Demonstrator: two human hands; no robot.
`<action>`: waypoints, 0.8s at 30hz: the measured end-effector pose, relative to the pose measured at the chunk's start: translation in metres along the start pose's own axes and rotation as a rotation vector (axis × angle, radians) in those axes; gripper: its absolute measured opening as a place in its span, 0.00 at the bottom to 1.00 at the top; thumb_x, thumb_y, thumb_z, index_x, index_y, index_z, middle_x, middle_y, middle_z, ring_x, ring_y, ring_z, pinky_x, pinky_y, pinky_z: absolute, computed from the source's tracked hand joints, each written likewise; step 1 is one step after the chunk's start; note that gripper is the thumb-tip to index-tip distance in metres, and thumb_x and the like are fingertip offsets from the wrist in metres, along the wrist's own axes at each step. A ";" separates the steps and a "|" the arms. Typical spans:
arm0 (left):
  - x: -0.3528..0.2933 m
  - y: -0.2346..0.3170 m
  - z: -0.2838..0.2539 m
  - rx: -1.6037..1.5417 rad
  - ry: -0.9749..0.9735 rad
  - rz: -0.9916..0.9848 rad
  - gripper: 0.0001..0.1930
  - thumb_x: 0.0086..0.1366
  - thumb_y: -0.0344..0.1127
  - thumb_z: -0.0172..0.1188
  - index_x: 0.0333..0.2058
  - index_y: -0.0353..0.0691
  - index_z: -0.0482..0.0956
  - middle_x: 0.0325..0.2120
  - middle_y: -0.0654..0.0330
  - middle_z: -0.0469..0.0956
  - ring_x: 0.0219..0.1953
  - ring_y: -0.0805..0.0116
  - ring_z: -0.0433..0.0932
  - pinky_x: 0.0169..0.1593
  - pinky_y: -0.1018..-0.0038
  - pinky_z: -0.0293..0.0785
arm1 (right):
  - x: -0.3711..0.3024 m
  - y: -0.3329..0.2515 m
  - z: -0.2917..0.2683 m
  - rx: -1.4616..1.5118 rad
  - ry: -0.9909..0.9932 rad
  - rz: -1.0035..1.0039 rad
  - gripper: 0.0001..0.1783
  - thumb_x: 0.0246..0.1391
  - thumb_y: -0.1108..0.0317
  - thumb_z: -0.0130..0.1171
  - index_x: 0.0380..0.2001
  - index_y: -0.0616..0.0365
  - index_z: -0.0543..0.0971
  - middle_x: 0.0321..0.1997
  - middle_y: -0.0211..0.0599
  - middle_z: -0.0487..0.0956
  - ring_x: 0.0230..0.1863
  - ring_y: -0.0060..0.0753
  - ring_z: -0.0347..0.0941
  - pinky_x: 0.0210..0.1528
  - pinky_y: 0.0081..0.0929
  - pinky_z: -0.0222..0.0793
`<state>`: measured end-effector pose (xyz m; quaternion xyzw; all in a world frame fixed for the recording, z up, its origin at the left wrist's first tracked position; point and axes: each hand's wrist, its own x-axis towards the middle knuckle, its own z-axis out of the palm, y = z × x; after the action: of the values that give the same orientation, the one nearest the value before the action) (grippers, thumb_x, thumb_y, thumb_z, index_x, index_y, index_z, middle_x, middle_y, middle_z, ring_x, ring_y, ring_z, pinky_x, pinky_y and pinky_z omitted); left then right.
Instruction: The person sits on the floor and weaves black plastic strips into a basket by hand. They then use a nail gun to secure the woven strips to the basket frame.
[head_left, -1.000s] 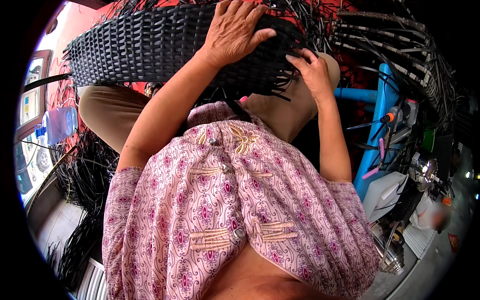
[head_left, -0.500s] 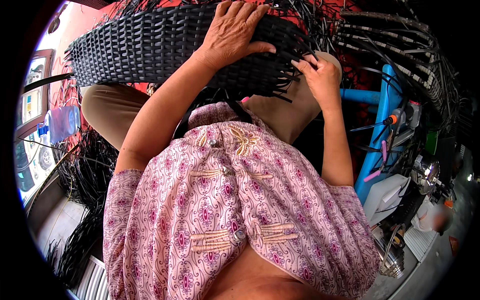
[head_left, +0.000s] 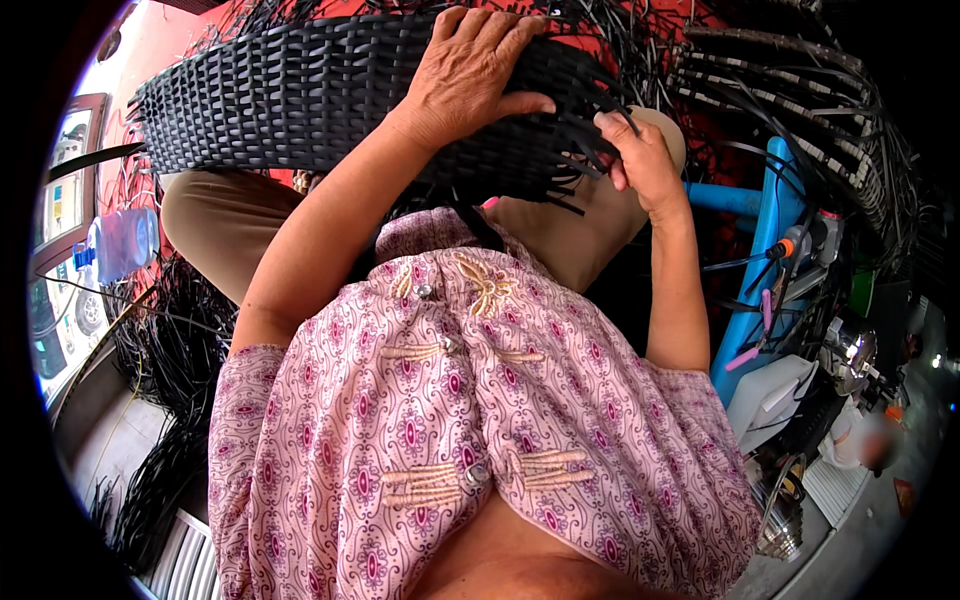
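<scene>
A curved panel of woven black strips (head_left: 260,95) lies across my lap, its loose strip ends sticking out at the right. My left hand (head_left: 466,82) rests flat on top of it. The fingers stretched toward the far edge are slightly apart, and the thumb points right. At the right end my right hand (head_left: 640,160) is closed, thumb up, on a black strip (head_left: 622,115) that comes off the weave. Its other fingers are curled under and partly hidden. The underside of the panel is out of sight.
A blue stool frame (head_left: 770,230) stands at my right, with a power tool (head_left: 822,238) and pink-handled scissors (head_left: 755,335) on it. Bundles of black strips (head_left: 185,350) heap at my left. A large woven piece (head_left: 790,100) sits at the far right.
My right hand has turned and shifted slightly right, its thumb now lifted against the strip and the other fingers curled under. My left hand stays nearly still on the panel.
</scene>
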<state>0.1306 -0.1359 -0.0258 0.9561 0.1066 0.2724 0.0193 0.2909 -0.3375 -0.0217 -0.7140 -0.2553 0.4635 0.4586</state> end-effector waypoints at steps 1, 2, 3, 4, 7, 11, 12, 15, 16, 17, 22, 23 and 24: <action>0.001 -0.001 0.000 0.000 0.011 0.008 0.47 0.54 0.71 0.61 0.63 0.41 0.69 0.51 0.57 0.74 0.57 0.58 0.70 0.63 0.59 0.59 | 0.000 -0.001 -0.001 0.019 -0.008 0.001 0.17 0.65 0.55 0.57 0.35 0.59 0.81 0.23 0.25 0.75 0.14 0.13 0.62 0.15 0.14 0.55; 0.001 -0.001 0.001 -0.001 0.022 0.015 0.47 0.54 0.71 0.61 0.63 0.41 0.69 0.51 0.57 0.74 0.57 0.58 0.70 0.63 0.59 0.59 | -0.001 -0.002 -0.003 0.039 -0.015 0.002 0.17 0.65 0.55 0.57 0.35 0.60 0.81 0.24 0.27 0.76 0.14 0.13 0.63 0.15 0.13 0.54; 0.001 -0.001 0.000 0.000 0.016 0.011 0.47 0.55 0.71 0.61 0.63 0.41 0.69 0.51 0.57 0.74 0.57 0.58 0.70 0.63 0.59 0.59 | -0.001 -0.003 -0.003 0.055 -0.038 0.004 0.18 0.65 0.54 0.57 0.35 0.60 0.81 0.24 0.28 0.77 0.14 0.13 0.64 0.15 0.13 0.55; 0.001 -0.001 0.000 0.002 0.009 0.006 0.46 0.55 0.71 0.61 0.63 0.41 0.69 0.51 0.57 0.74 0.57 0.58 0.70 0.63 0.59 0.59 | -0.001 -0.004 -0.002 0.072 -0.062 0.005 0.18 0.64 0.54 0.56 0.36 0.60 0.81 0.25 0.28 0.77 0.14 0.14 0.64 0.15 0.13 0.55; 0.001 0.000 0.000 -0.001 0.002 0.007 0.46 0.55 0.70 0.61 0.64 0.42 0.69 0.52 0.57 0.74 0.57 0.58 0.70 0.63 0.59 0.59 | -0.002 -0.002 -0.005 0.136 -0.097 0.038 0.17 0.64 0.54 0.57 0.34 0.59 0.81 0.23 0.26 0.77 0.14 0.13 0.63 0.16 0.14 0.57; 0.002 0.000 -0.002 -0.003 -0.004 0.010 0.46 0.56 0.70 0.60 0.64 0.42 0.68 0.52 0.57 0.73 0.57 0.58 0.69 0.63 0.59 0.59 | -0.002 -0.004 -0.004 0.145 -0.130 0.039 0.18 0.64 0.53 0.57 0.32 0.57 0.82 0.23 0.25 0.77 0.14 0.13 0.62 0.18 0.13 0.58; 0.002 0.001 -0.001 0.002 0.003 0.013 0.46 0.56 0.70 0.60 0.64 0.42 0.68 0.52 0.57 0.73 0.57 0.58 0.69 0.63 0.59 0.59 | -0.002 -0.006 -0.004 0.133 -0.115 0.045 0.19 0.64 0.52 0.57 0.31 0.57 0.82 0.23 0.25 0.77 0.15 0.13 0.63 0.18 0.13 0.57; 0.000 0.001 -0.001 0.008 0.015 0.014 0.46 0.56 0.70 0.60 0.64 0.43 0.68 0.51 0.57 0.73 0.56 0.58 0.69 0.63 0.59 0.59 | -0.001 -0.005 -0.005 0.071 -0.107 0.044 0.22 0.64 0.48 0.58 0.31 0.56 0.82 0.23 0.26 0.78 0.16 0.13 0.63 0.19 0.13 0.57; -0.001 0.000 -0.001 -0.004 0.017 0.015 0.46 0.56 0.70 0.60 0.64 0.43 0.68 0.51 0.57 0.73 0.56 0.58 0.69 0.63 0.58 0.59 | 0.001 -0.003 -0.009 0.031 -0.118 0.033 0.22 0.64 0.46 0.58 0.32 0.56 0.82 0.24 0.27 0.78 0.16 0.12 0.63 0.19 0.13 0.58; -0.001 0.000 -0.001 -0.016 0.019 0.017 0.45 0.56 0.70 0.60 0.64 0.43 0.68 0.51 0.57 0.73 0.56 0.58 0.69 0.63 0.58 0.59 | 0.002 -0.002 -0.011 -0.009 -0.129 0.022 0.23 0.64 0.45 0.58 0.33 0.56 0.82 0.25 0.29 0.79 0.17 0.12 0.63 0.20 0.13 0.58; 0.004 -0.001 -0.007 -0.052 -0.037 -0.002 0.45 0.55 0.68 0.61 0.62 0.39 0.69 0.47 0.54 0.72 0.53 0.55 0.69 0.62 0.57 0.58 | -0.009 0.002 0.005 -0.227 0.059 -0.175 0.23 0.60 0.49 0.65 0.25 0.60 0.80 0.17 0.25 0.72 0.20 0.14 0.66 0.24 0.21 0.62; 0.006 0.000 -0.009 -0.081 -0.064 -0.016 0.45 0.55 0.67 0.63 0.61 0.37 0.69 0.45 0.53 0.71 0.51 0.53 0.68 0.61 0.56 0.58 | -0.011 0.002 0.009 -0.262 0.081 -0.245 0.22 0.60 0.51 0.66 0.25 0.61 0.80 0.16 0.25 0.72 0.21 0.14 0.66 0.25 0.23 0.63; 0.005 0.000 -0.008 -0.079 -0.066 -0.010 0.46 0.55 0.68 0.62 0.62 0.36 0.68 0.46 0.53 0.71 0.52 0.53 0.68 0.62 0.56 0.57 | -0.014 0.000 0.012 -0.286 0.125 -0.208 0.17 0.59 0.58 0.67 0.25 0.62 0.79 0.16 0.29 0.72 0.21 0.16 0.68 0.26 0.25 0.65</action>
<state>0.1303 -0.1349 -0.0161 0.9625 0.0998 0.2447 0.0621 0.2738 -0.3432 -0.0172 -0.7690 -0.3622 0.3271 0.4127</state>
